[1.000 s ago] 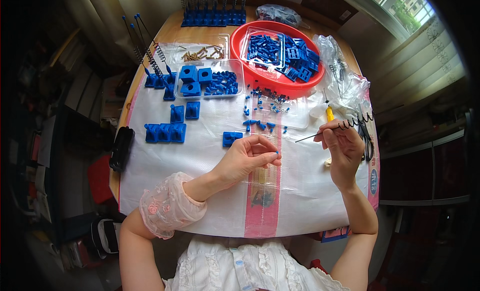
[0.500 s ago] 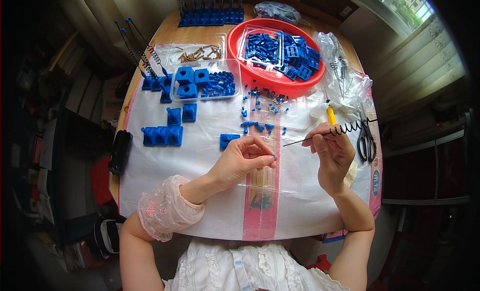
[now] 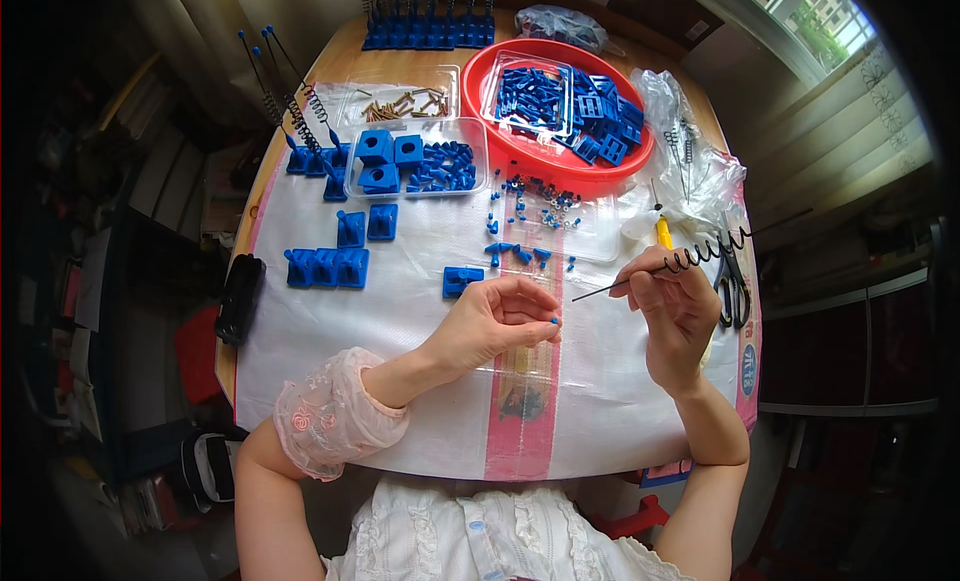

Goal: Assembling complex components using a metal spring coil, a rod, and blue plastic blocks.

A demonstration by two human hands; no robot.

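Observation:
Over the middle of the table, my left hand [image 3: 500,316] is closed in a pinch on a small blue plastic piece [image 3: 555,321], its tip showing at the fingertips. To the right, my right hand [image 3: 672,316] grips a black coil spring [image 3: 695,259] whose straight wire end points left toward that piece, a small gap apart. Just behind my left hand lies a blue plastic base [image 3: 462,281]. Several small blue cone-shaped pieces [image 3: 518,253] are scattered beyond my hands. A yellow-handled tool [image 3: 663,231] lies behind my right hand, and black scissors [image 3: 735,291] beside it.
A red basin [image 3: 640,166] holds many blue parts. Left of it are a clear tub [image 3: 475,186] of blue blocks and caps, and a clear tray of brass-coloured screws [image 3: 405,107]. Blue bases [image 3: 325,268] stand at left, some with springs. Crumpled clear plastic bags [image 3: 715,176] lie at right.
My left hand has shifted slightly right with its fingers a bit straighter, and the blue piece shows more. My right hand has moved slightly right and down with the spring.

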